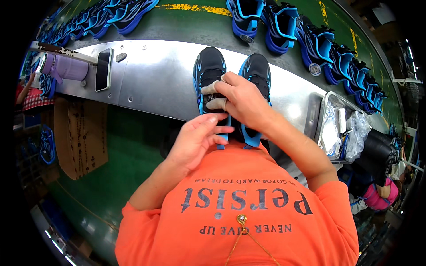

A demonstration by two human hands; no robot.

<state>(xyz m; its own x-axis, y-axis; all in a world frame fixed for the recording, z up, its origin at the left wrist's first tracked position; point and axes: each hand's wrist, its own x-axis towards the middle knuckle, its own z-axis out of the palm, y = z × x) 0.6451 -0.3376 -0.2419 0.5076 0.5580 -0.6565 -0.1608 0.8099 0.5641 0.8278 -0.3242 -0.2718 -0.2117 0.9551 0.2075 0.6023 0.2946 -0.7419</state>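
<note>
Two black sneakers with blue trim, a left-hand one (210, 60) and a right-hand one (257, 66), stand side by side on the metal bench, toes away from me. Over the lacing of the left-hand sneaker, my right hand (245, 99) bends its fingers in a closed grip; pale cloth covers wrap some of its fingers. What it pinches is hidden. My left hand (195, 139) is at that sneaker's heel opening, fingers loosely curled and apart, the tips by the blue collar. I see nothing held in it.
On the metal bench (159, 75) lie a phone (104, 69), a purple tumbler (69, 67) and a small dark lump (121, 57). A metal tray (320, 119) with plastic bags is at right. Sneakers line the green surface beyond. A cardboard box (82, 137) stands lower left; other people sit at both sides.
</note>
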